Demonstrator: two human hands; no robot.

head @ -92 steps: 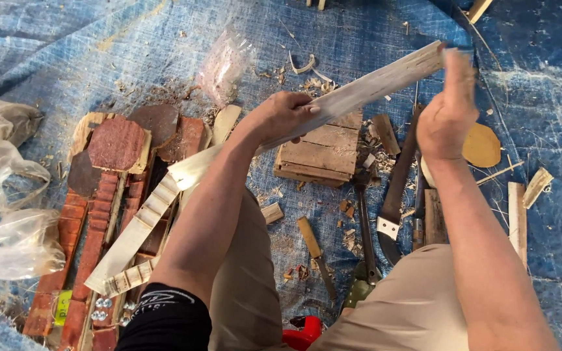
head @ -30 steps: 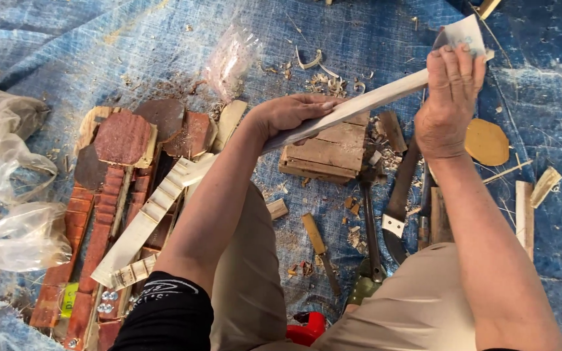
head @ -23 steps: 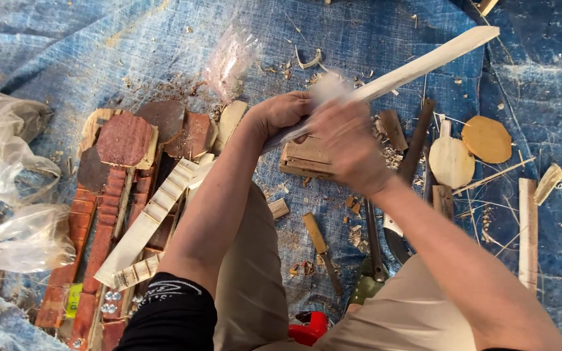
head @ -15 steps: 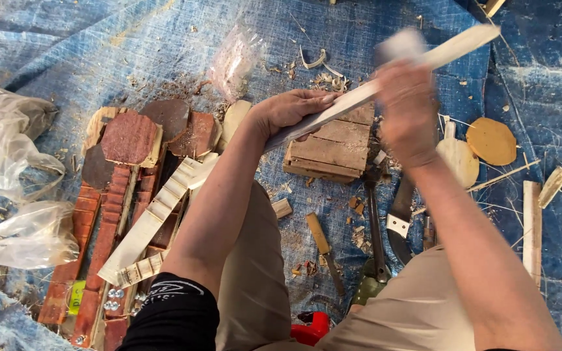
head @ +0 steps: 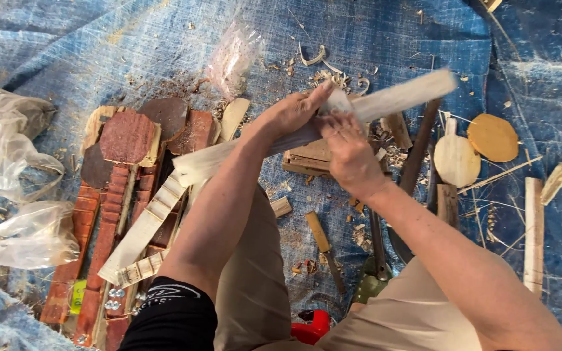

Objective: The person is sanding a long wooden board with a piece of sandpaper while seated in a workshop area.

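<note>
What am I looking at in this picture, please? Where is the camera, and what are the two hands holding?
The camera sits on a person's head and looks down at their own bare hands and knees. The left hand grips a long pale wooden strip near its middle. The right hand presses a small piece of pale sheet against that strip; the blur hides what kind of sheet it is. Below lies a blue plastic tarp with wood shavings, red-brown carved wooden pieces, two flat round wooden discs, clear plastic bags and a stack of short wooden blocks.

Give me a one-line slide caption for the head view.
Left hand grips a pale wooden strip while right hand rubs it above a blue tarp.
</note>
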